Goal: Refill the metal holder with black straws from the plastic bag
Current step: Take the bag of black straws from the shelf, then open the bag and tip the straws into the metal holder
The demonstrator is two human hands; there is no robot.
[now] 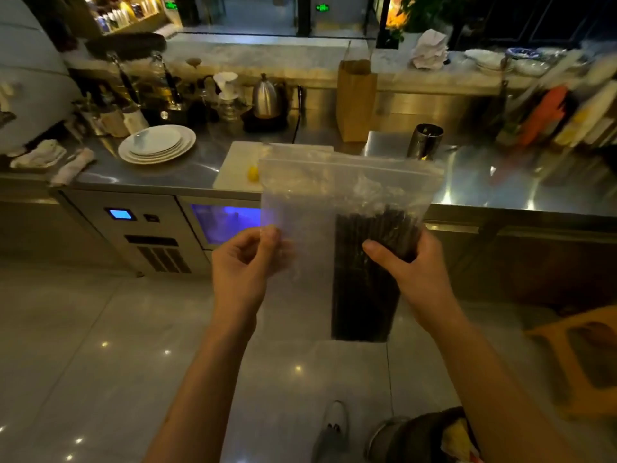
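One clear plastic bag [300, 208], crinkled, zip strip along top, held upright above floor, before steel counter [167, 177]. Inside, right half: one dense bundle of black straws [364, 295], thin, straight, too many to count. Left hand [245, 262] pinches bag's left edge. Right hand [410, 272] closed around straws through plastic. One cylindrical metal holder [424, 142] on counter behind bag. One stack of white plates [157, 143] at left.

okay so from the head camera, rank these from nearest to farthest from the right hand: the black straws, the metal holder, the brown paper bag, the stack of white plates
1. black straws, gripped in the right hand
2. metal holder, on the counter beyond
3. brown paper bag, farther back, left of the holder
4. stack of white plates, far left
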